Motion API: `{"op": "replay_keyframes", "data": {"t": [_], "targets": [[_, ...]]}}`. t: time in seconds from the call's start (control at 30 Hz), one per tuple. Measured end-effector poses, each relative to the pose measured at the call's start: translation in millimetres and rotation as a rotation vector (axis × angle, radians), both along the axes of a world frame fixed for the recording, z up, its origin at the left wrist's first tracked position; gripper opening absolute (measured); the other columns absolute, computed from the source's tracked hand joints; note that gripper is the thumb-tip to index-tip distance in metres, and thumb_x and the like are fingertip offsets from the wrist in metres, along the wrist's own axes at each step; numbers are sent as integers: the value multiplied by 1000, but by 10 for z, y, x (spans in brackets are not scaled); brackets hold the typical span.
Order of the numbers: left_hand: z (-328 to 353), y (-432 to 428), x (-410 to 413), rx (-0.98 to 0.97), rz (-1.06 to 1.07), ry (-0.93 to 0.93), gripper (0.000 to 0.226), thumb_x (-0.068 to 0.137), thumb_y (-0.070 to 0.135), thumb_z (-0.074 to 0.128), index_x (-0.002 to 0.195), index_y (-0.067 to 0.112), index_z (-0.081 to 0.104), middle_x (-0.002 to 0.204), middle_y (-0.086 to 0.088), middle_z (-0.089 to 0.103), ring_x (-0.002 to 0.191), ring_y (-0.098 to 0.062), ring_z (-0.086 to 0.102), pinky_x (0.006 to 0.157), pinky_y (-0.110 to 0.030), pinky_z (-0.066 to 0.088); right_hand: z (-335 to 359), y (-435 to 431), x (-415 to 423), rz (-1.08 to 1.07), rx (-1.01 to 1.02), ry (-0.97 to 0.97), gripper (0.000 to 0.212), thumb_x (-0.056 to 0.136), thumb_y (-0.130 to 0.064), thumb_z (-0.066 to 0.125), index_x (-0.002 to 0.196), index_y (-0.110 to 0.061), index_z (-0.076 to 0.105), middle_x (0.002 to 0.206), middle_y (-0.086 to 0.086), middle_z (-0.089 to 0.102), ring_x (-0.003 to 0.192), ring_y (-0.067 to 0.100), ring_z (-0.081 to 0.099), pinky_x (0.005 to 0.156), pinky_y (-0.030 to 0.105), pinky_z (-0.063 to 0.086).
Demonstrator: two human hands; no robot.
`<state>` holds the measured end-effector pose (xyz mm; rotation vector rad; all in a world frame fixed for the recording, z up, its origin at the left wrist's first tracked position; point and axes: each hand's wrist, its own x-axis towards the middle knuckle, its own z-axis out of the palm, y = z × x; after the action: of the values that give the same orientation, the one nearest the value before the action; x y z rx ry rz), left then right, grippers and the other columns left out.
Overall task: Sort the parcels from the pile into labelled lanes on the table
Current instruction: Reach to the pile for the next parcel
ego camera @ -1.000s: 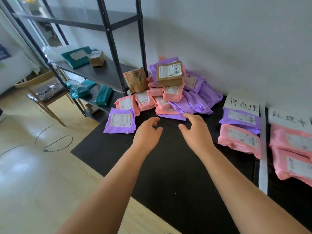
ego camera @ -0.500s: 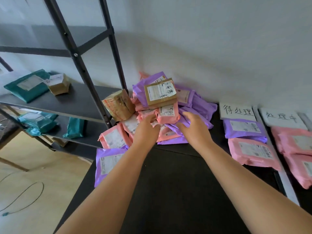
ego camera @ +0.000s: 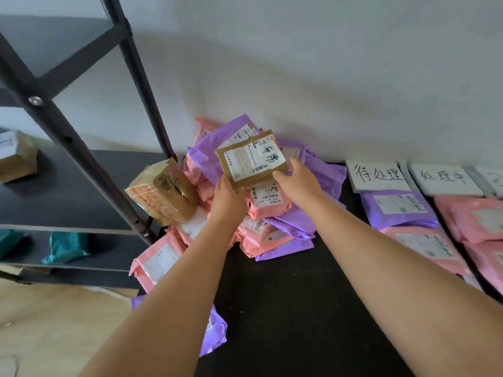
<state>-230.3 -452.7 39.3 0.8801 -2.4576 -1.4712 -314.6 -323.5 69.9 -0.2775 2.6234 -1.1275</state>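
My left hand (ego camera: 227,198) and right hand (ego camera: 298,180) grip the brown box (ego camera: 245,159) atop the parcel pile (ego camera: 269,208), with a taped carton (ego camera: 160,194) and shelf rack (ego camera: 90,164) just left.

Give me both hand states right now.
Left hand: grips the flat brown cardboard parcel at its near-left corner.
Right hand: grips the same parcel's right edge.
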Motion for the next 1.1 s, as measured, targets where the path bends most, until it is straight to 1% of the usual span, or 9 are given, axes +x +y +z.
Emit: {"op": "replay_keyframes", "data": {"t": [0.13,0.23,0.33,0.47,0.57,0.67,0.8,0.97,1.1], "targets": [[-47,-111,-155,-3,-29,-50,39,102,14,44,140,10,40,139,-10,54,116,-27,55,81,-27,37,-60,-123,-177,-22,-6,-65,32,99,-25,50,130,-24,54,117,0,64,92,20,55,72,30,38],[-54,-114,-155,30,-8,-36,39,103,16,43,141,12,41,135,-6,56,80,-6,52,59,-18,37,-70,-142,-178,-24,-23,-69,32,98,-24,50,130,-22,55,117,1,65,95,22,58,75,33,45],[-42,-65,-86,66,41,6,36,103,16,41,139,14,46,121,2,59,69,7,44,48,-9,33,-54,-85,-137,-35,-44,-59,34,96,-22,53,130,-18,54,121,1,64,97,21,57,75,32,42],[73,60,64,54,115,36,38,103,23,43,140,16,47,117,3,61,69,-2,53,54,-21,39,37,90,-44,-68,-96,-10,32,96,-25,57,126,-14,56,119,0,65,94,16,54,64,28,37],[177,225,223,63,164,43,48,101,28,49,147,17,39,127,-2,59,82,-19,64,67,-32,51,114,288,98,-88,-135,7,28,97,-27,57,121,-13,56,110,-5,62,83,10,53,52,16,34],[246,478,413,39,191,23,43,98,23,53,140,16,46,121,-1,61,90,-22,63,75,-34,51,161,562,310,-98,-165,17,26,98,-25,57,120,-11,54,106,-6,59,82,8,52,47,9,33],[204,968,717,-10,214,-37,34,94,17,53,128,18,57,120,-4,65,97,-23,62,72,-29,40,21,1092,653,-138,-171,3,21,98,-20,58,117,-13,55,106,-6,59,92,12,55,58,20,36],[-69,1578,1079,-5,196,-147,44,93,23,55,137,20,54,127,-5,63,111,-27,61,83,-36,48,-280,1750,1084,-184,-154,-70,24,96,-21,61,119,-18,58,109,-7,58,96,13,54,66,25,36],[-304,1946,1361,-11,150,-246,49,94,23,54,142,18,49,131,-6,59,112,-25,61,76,-30,42,-519,2140,1394,-200,-119,-160,30,95,-20,61,124,-18,58,108,-7,60,101,16,58,73,27,38]]}}
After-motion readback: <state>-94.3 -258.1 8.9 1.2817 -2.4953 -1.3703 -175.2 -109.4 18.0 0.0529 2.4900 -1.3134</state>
